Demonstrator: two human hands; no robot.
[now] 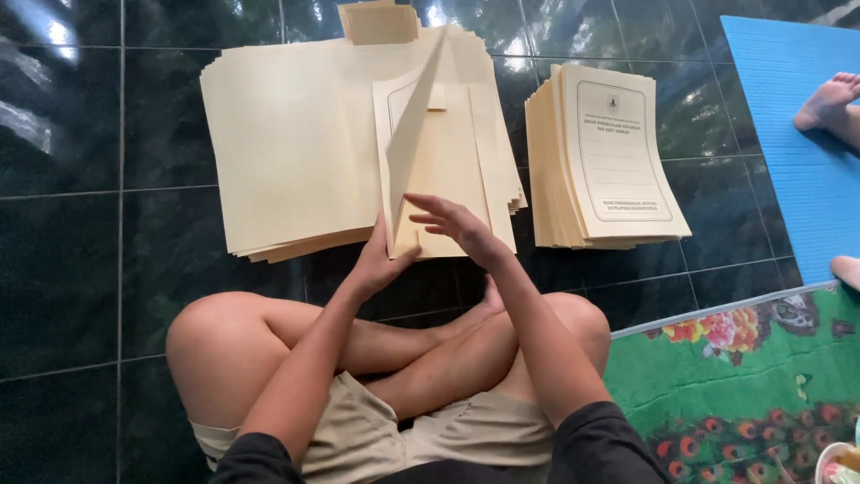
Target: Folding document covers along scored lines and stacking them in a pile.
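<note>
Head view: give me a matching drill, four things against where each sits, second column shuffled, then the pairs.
Things:
1. folder being folded
2. finished folder stack
3. blue mat
4. flowered green mat

Places:
A. lower right, beside the person's knee
B. upper right corner, with another person's foot on it
C. centre, on the flat sheets, with the left hand and right hand on it
D. on the dark tile floor, right of the flat sheets

Pairs: 1-C, 2-D, 3-B, 4-A
</note>
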